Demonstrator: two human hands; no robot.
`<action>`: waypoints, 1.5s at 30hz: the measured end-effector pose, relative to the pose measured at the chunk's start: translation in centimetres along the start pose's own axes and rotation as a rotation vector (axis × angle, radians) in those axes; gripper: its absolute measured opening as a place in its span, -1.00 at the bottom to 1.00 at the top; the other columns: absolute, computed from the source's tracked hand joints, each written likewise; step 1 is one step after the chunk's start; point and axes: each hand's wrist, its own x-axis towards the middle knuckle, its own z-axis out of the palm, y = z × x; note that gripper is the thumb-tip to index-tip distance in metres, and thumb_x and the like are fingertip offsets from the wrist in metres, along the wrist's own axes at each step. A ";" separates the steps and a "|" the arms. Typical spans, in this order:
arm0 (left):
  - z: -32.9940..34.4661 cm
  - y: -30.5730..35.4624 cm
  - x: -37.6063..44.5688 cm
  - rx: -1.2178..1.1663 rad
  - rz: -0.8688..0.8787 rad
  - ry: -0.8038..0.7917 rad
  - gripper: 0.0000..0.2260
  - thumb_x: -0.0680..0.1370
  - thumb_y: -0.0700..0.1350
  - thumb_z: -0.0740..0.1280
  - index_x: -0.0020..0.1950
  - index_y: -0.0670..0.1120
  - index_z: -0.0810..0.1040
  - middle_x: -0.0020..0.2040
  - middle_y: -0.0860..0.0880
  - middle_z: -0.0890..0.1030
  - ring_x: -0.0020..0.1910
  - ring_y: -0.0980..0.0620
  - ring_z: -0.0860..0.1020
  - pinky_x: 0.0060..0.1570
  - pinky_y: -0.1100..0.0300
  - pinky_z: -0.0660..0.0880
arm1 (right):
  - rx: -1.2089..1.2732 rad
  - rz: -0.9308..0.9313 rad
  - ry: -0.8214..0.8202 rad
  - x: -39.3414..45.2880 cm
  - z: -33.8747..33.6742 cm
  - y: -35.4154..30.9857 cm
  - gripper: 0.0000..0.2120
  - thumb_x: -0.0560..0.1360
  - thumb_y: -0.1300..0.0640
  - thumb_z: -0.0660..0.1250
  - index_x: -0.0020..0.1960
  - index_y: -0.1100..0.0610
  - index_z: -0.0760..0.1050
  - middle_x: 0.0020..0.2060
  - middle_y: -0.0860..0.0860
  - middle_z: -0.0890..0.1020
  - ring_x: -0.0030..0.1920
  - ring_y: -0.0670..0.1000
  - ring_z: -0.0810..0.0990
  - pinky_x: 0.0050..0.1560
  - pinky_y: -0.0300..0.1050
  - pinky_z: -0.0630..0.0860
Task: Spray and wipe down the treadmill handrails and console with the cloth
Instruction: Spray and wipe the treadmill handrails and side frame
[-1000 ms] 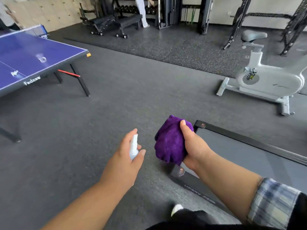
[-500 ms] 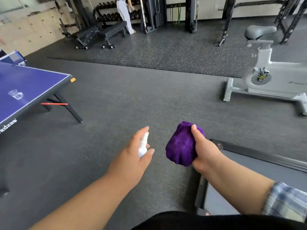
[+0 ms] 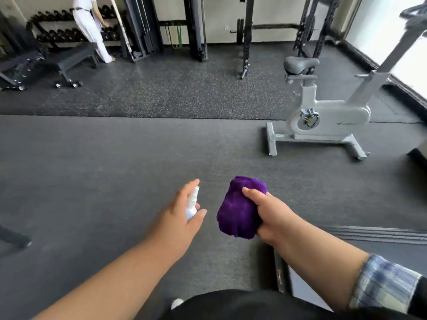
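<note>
My left hand (image 3: 178, 222) grips a small white spray bottle (image 3: 192, 205), nozzle pointing away from me. Beside it, my right hand (image 3: 271, 217) holds a bunched purple cloth (image 3: 239, 210). Both hands hover over the dark rubber floor. The treadmill deck (image 3: 374, 236) lies low at the right, its dark side rail (image 3: 280, 271) showing under my right forearm. No handrails or console are in view.
A white exercise bike (image 3: 323, 116) stands on the floor at the right. Weight benches (image 3: 62, 63), dumbbell racks and black rack frames line the far wall, where a person in white (image 3: 91, 28) stands. A table-tennis table leg (image 3: 13, 239) shows at the left edge.
My view has swung right and upward: the blue table has slid out at the left, and the bike and far wall have come further in. Both hands keep their grips.
</note>
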 end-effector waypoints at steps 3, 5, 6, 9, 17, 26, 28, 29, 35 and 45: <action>-0.9 -2.9 7.4 0.032 0.089 -0.129 -0.39 0.55 0.12 0.32 0.26 0.67 0.00 0.06 0.27 0.53 -0.16 0.16 0.54 -0.30 0.13 0.51 | -0.088 -0.088 0.141 4.8 1.8 -1.8 -0.75 0.50 0.15 0.43 0.17 0.00 0.58 0.02 0.17 0.71 0.03 0.26 0.69 0.04 0.38 0.60; -1.2 -3.5 12.2 0.041 0.137 -0.211 -0.39 0.55 0.14 0.32 0.26 0.67 -0.01 0.07 0.32 0.51 -0.14 0.19 0.54 -0.31 0.09 0.55 | -0.113 -0.138 0.214 7.1 2.6 -3.6 -0.72 0.41 0.11 0.46 0.12 -0.03 0.61 0.01 0.15 0.71 0.04 0.24 0.69 0.07 0.38 0.59; -0.9 -3.6 14.5 0.050 0.167 -0.246 -0.40 0.55 0.15 0.32 0.26 0.68 -0.01 0.06 0.34 0.50 -0.13 0.24 0.54 -0.30 0.13 0.54 | -0.114 -0.161 0.257 8.0 2.8 -4.5 -0.70 0.36 0.07 0.47 0.09 -0.05 0.62 0.00 0.12 0.72 0.04 0.21 0.69 0.09 0.35 0.59; 0.7 -2.2 21.1 0.076 0.254 -0.343 -0.40 0.55 0.16 0.31 0.26 0.67 -0.03 0.05 0.35 0.50 -0.13 0.36 0.50 -0.31 0.34 0.39 | -0.088 -0.221 0.369 10.7 2.3 -7.2 -0.65 0.28 -0.01 0.47 0.07 -0.11 0.63 -0.03 0.02 0.74 0.04 0.11 0.70 0.10 0.23 0.62; 9.3 4.8 38.4 0.125 0.463 -0.464 -0.39 0.52 0.17 0.31 0.27 0.65 -0.03 -0.01 0.37 0.54 -0.14 0.41 0.49 -0.27 0.46 0.29 | -0.124 -0.386 0.640 19.3 -4.3 -16.1 -0.72 0.33 -0.10 0.38 0.05 -0.27 0.57 -0.12 -0.15 0.72 -0.01 -0.05 0.68 0.05 0.04 0.62; 21.5 16.2 59.0 0.091 0.581 -0.534 -0.41 0.52 0.10 0.36 0.33 0.54 0.08 -0.03 0.33 0.56 -0.08 0.43 0.50 -0.26 0.49 0.31 | -0.165 -0.478 0.703 31.4 -13.0 -35.3 -0.73 0.41 -0.08 0.33 0.10 -0.29 0.54 -0.08 -0.11 0.71 0.02 0.02 0.67 0.13 0.14 0.61; 24.2 18.2 62.7 0.054 0.611 -0.551 -0.38 0.52 0.08 0.39 0.30 0.59 0.07 -0.03 0.35 0.56 -0.06 0.46 0.48 -0.25 0.46 0.33 | -0.147 -0.478 0.733 33.4 -14.5 -38.6 -0.71 0.35 -0.13 0.32 0.06 -0.36 0.53 -0.10 -0.15 0.71 0.01 -0.01 0.68 0.12 0.13 0.62; 25.7 19.0 64.6 0.030 0.621 -0.566 -0.37 0.51 0.09 0.39 0.29 0.61 0.06 -0.01 0.39 0.54 -0.07 0.46 0.48 -0.25 0.42 0.35 | -0.139 -0.483 0.746 34.4 -15.4 -40.0 -0.74 0.34 -0.14 0.32 0.00 -0.41 0.53 -0.13 -0.18 0.71 -0.01 -0.04 0.68 0.10 0.10 0.62; 35.4 24.7 75.4 -0.080 0.721 -0.717 -0.33 0.53 0.01 0.42 0.27 0.61 0.08 -0.04 0.29 0.58 -0.12 0.34 0.55 -0.30 0.52 0.38 | 0.088 -0.516 0.826 40.7 -21.5 -45.7 -0.79 0.50 0.02 0.39 0.05 -0.28 0.59 -0.01 -0.14 0.73 0.10 -0.05 0.67 0.21 0.11 0.57; 48.2 42.2 88.4 -0.217 1.179 -1.084 -0.28 0.53 -0.05 0.44 0.31 0.60 0.09 0.04 0.23 0.56 -0.02 0.34 0.57 -0.12 0.55 0.38 | 0.529 -0.717 1.113 45.2 -29.5 -57.8 -0.82 0.61 0.17 0.34 0.15 -0.05 0.60 0.02 0.05 0.73 0.03 0.08 0.72 -0.01 0.08 0.64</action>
